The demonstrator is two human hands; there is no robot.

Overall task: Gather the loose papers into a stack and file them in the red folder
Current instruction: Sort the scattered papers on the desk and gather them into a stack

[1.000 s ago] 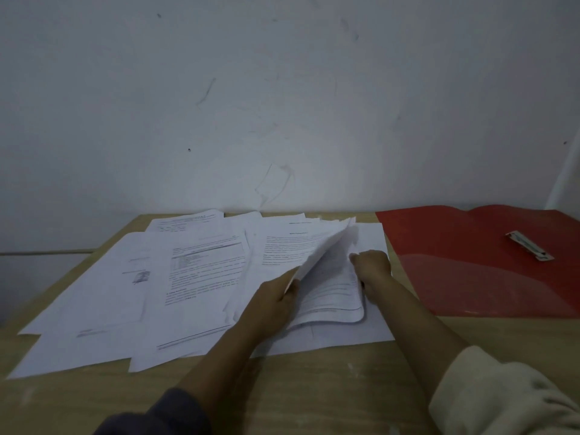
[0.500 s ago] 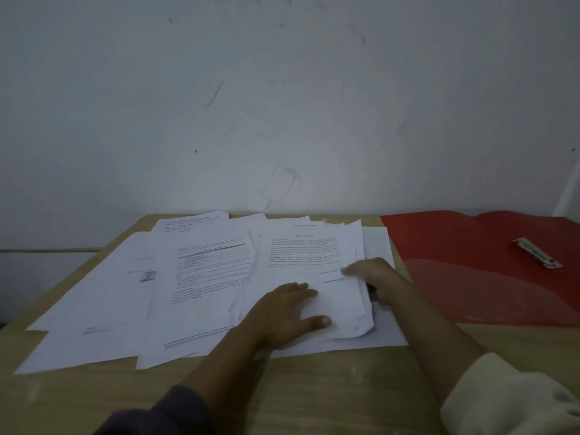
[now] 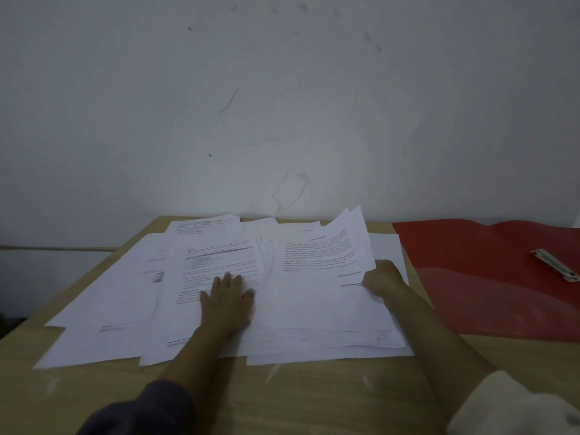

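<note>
The fingers (image 3: 230,282) of the left hand (image 3: 227,304) lie spread and flat on a printed sheet in the middle of the loose papers (image 3: 119,309), pressing down and gripping nothing. The right hand (image 3: 381,277) is curled at the right edge of a small stack (image 3: 323,277); it seems to pinch those few sheets between thumb and fingers, though the thumb is hidden, so the grip is a judgement. The stack's far corners are lifted off the desk (image 3: 314,394) and tilt up toward the wall.

Outward from the hands, the remaining papers fan away to the left, overlapping at skewed angles, their long sides running roughly away from the person. The red folder (image 3: 489,277) lies open and flat to the right of everything, just beside the right hand and well apart from the left. Its long axis runs across the desk, left to right, with a metal clip (image 3: 554,265) near its far right. The right hand is plainly the nearer one for carrying sheets across; the left is better placed to draw in the scattered pages first.
</note>
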